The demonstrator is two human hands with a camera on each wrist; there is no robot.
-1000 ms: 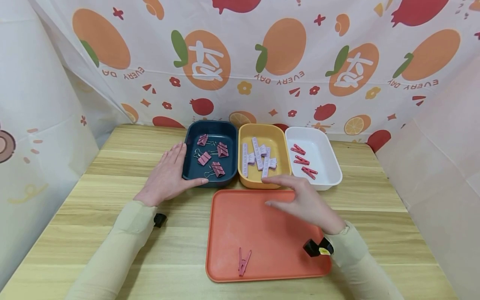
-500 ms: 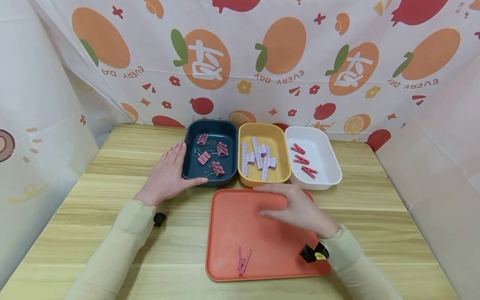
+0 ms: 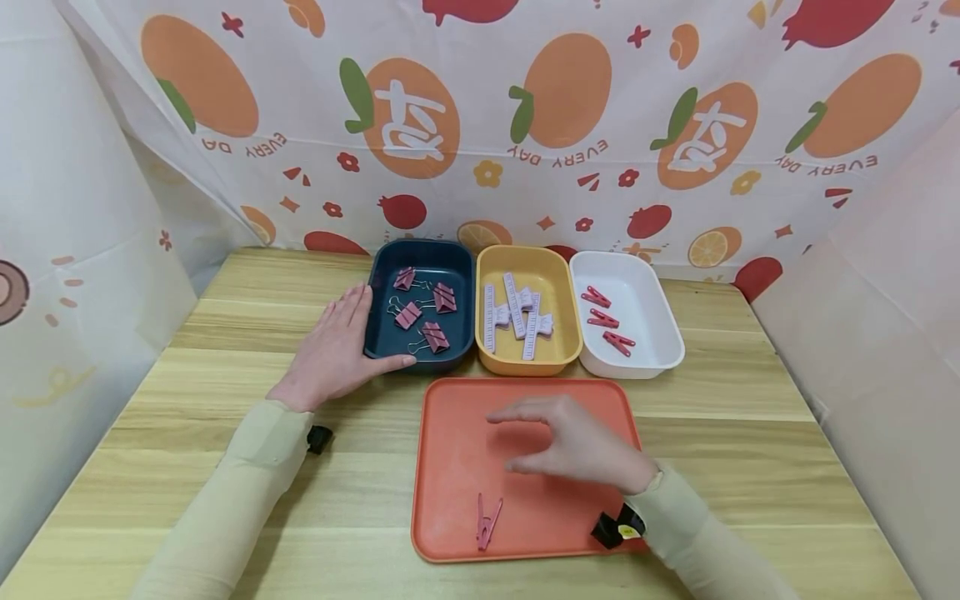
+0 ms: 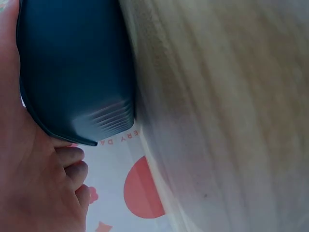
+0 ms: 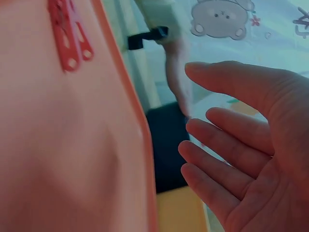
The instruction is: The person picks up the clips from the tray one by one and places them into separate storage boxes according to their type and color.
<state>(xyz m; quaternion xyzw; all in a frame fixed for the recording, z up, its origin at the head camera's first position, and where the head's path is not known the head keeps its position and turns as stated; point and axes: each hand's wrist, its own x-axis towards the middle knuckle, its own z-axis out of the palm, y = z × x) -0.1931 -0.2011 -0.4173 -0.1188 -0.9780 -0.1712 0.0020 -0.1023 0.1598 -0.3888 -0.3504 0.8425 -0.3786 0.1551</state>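
My left hand (image 3: 330, 350) rests against the left side and front corner of the dark blue bin (image 3: 386, 346), its fingers straight along the wall; the left wrist view shows the bin's outer wall (image 4: 77, 63) beside the palm. Above the orange-red tray (image 3: 457, 433) hovers my right hand (image 3: 573, 442), thumb and fingers parted, with nothing between them. A red clothespin (image 3: 486, 523) lies near the tray's front edge, below and left of the right hand. In the right wrist view the same clothespin (image 5: 70, 36) appears at upper left, apart from the fingers.
Several pink binder clips (image 3: 432, 337) lie in the blue bin. Beside it, a yellow bin (image 3: 555, 275) holds three lilac ruler-shaped clips (image 3: 530, 325). At its right, a white bin (image 3: 652, 317) holds three red clothespins (image 3: 603, 319). A printed curtain (image 3: 487, 100) hangs behind.
My right hand has moved from the front of the yellow bin toward me and slightly left, over the tray. The left hand, bins and clothespin have stayed put.
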